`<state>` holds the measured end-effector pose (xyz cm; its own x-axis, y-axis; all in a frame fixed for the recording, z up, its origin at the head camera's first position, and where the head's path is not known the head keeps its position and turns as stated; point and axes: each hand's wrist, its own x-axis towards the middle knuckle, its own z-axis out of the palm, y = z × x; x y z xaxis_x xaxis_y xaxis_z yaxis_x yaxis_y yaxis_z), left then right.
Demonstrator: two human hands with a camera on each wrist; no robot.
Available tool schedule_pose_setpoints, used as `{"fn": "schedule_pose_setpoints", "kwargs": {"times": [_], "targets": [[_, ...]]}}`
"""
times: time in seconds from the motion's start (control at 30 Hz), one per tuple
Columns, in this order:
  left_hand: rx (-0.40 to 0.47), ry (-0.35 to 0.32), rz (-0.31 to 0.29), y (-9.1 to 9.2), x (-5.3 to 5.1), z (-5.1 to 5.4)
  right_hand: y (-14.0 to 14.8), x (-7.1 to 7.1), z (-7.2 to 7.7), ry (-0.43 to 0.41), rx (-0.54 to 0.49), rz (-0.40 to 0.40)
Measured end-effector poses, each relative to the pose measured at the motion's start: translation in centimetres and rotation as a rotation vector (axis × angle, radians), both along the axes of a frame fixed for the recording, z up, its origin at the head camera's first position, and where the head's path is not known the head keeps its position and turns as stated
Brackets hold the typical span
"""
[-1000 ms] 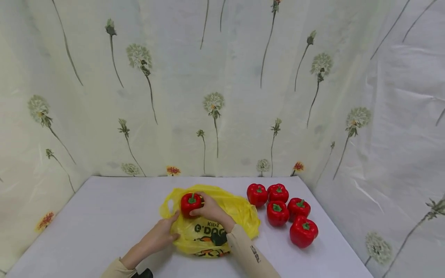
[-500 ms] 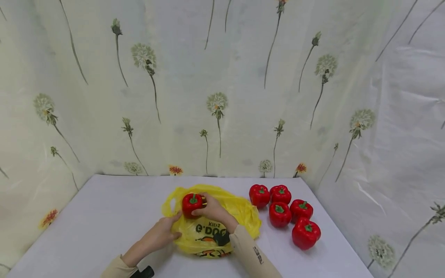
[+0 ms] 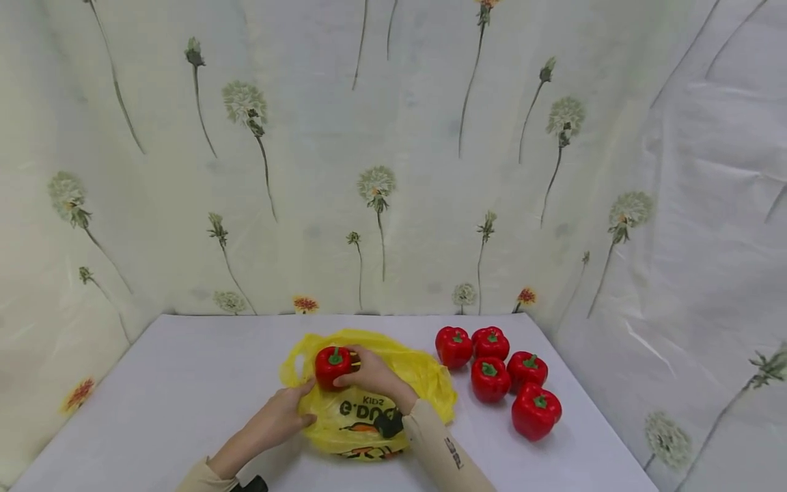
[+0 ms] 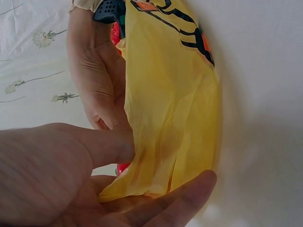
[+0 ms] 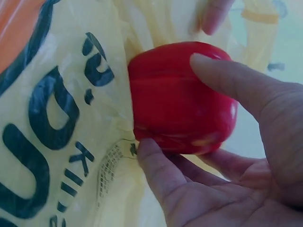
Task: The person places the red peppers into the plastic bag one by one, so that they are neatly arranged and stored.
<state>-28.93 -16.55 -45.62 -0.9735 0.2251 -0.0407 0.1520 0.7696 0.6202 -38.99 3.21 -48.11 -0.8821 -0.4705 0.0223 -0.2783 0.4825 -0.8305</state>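
Red pepper [image 3: 328,369] is at the opening of the yellow bag [image 3: 427,376], and from my remote seat I see the right hand [image 3: 374,375] with its grip clamped round it. The left hand [image 3: 275,415] holds the bag's edge. Five other peppers [image 3: 535,413] stand on the worktop [image 3: 203,372].

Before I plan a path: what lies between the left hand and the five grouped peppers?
In the head view, the yellow bag, with the right forearm crossing over it.
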Motion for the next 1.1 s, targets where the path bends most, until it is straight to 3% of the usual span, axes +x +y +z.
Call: {"fn": "schedule_pose_setpoints", "kwargs": {"times": [0.3, 0.6, 1.1], "targets": [[0.011, 0.016, 0.005, -0.3, 0.1, -0.2, 0.3, -0.2, 0.7, -0.025, 0.025, 0.049], [0.003, 0.001, 0.026, -0.4, -0.1, -0.5, 1.1, 0.5, 2.6, -0.028, 0.033, 0.06], [0.037, -0.007, -0.013, -0.1, -0.3, -0.5, 2.8, 1.9, 4.0, -0.019, 0.009, 0.095]]}}
